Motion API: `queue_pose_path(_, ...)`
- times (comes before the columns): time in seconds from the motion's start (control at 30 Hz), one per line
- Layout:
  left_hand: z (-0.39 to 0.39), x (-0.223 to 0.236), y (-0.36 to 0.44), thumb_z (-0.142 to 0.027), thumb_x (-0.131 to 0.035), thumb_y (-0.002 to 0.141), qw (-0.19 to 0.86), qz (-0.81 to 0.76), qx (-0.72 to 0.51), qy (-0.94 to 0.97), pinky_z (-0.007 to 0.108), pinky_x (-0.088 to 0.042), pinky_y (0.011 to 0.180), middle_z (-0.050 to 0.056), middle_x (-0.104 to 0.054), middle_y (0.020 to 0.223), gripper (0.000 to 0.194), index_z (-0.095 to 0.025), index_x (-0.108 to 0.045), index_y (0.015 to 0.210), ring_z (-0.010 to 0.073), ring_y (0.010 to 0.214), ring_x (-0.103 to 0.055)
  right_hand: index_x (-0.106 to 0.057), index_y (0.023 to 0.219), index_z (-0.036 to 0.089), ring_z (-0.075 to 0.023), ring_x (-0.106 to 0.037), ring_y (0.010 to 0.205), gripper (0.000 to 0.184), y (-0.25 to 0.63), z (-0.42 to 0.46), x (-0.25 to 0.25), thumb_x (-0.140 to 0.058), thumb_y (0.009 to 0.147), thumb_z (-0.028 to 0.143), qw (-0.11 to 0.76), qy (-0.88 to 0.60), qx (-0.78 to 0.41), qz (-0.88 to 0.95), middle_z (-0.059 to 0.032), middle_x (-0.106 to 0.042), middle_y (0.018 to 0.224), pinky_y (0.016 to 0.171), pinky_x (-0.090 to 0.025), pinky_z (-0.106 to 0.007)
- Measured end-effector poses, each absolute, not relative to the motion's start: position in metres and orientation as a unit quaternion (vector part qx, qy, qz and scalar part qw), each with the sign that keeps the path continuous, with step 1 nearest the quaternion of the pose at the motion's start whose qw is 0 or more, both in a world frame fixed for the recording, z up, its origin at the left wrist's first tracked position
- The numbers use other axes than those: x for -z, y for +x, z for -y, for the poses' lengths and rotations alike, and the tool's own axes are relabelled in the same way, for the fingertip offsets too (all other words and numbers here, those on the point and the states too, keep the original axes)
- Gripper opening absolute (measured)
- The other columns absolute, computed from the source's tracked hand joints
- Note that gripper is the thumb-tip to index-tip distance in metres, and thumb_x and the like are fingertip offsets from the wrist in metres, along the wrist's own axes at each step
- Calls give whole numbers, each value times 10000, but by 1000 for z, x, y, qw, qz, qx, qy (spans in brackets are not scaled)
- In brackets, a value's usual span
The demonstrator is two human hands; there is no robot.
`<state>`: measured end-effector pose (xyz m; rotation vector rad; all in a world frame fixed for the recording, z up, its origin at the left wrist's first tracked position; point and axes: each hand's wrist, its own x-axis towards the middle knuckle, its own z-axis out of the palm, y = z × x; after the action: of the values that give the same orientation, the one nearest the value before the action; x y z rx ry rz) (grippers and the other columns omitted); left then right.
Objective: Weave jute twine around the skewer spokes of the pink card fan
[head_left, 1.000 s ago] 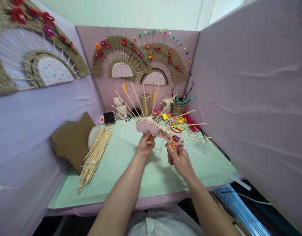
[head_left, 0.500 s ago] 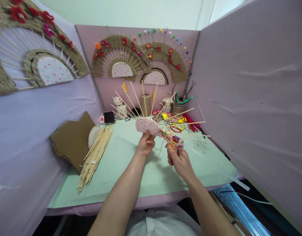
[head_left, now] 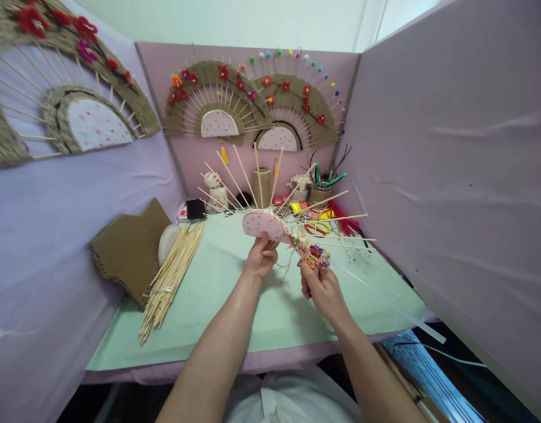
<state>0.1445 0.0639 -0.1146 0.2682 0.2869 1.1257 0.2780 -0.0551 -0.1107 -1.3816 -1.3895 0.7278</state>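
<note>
In my left hand (head_left: 261, 256), a half-round piece with pink-dotted covering (head_left: 262, 225) is gripped at its lower edge, thumb on the front. Thin bamboo sticks (head_left: 243, 175) fan out from it to the left, top and right. My right hand (head_left: 322, 289) is closed round a flower-patterned glue gun (head_left: 315, 256), and a clear glue stick trails from its back. The gun's front end is at the right edge of the half-round piece; whether it touches cannot be seen. A loose pale cord (head_left: 289, 264) hangs between the hands.
At left lie a bundle of bamboo sticks (head_left: 171, 282) and brown cardboard (head_left: 124, 252). Behind are a twine spool (head_left: 262, 187), scissors (head_left: 318, 228), red tassels (head_left: 344, 220) and a pot (head_left: 320, 194) with green-handled pliers. Finished twine fans (head_left: 217, 88) hang on the partitions.
</note>
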Motion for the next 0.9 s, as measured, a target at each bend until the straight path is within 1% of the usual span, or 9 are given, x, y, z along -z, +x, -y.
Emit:
queue_pose_path(0.2,-65,117,144,-203,-541,912,829,-125,-529,127,9,-283,330,20,-685,881,73,-200,-612,930,52,782,-654,-471,446,199,-121,-497,454,600,279,54,113,-387,920,556,492,-577,-298,580,-9,-492,410,538,-384,-246)
queue_pose_path(0.33,-66,118,143,-200,-559,900,828,-126,-532,123,12,-285,335,19,-686,876,60,-199,-619,903,56,791,-650,-470,465,203,-125,-499,450,586,279,54,115,-389,915,569,495,-577,-302,576,-5,-493,419,530,-386,-251)
queue_pose_path(0.63,-66,118,143,-205,-609,871,822,-138,-537,131,14,-281,337,23,-688,910,45,-208,-628,911,58,785,-649,-480,478,202,-132,-495,461,578,280,55,119,-393,908,578,490,-584,-304,572,-8,-505,425,536,-383,-256)
queue_pose_path(0.73,-67,118,143,-202,-578,891,823,-136,-537,126,14,-281,334,21,-686,891,44,-205,-619,907,59,788,-654,-475,482,203,-133,-496,464,567,280,55,119,-398,907,571,490,-587,-305,567,-6,-502,425,540,-385,-257)
queue_pose_path(0.9,-66,117,144,-196,-495,936,830,-118,-533,113,13,-290,329,10,-679,835,108,-196,-594,894,47,757,-658,-500,544,206,-136,-490,450,514,279,55,121,-412,900,566,498,-587,-312,557,5,-509,436,536,-382,-262)
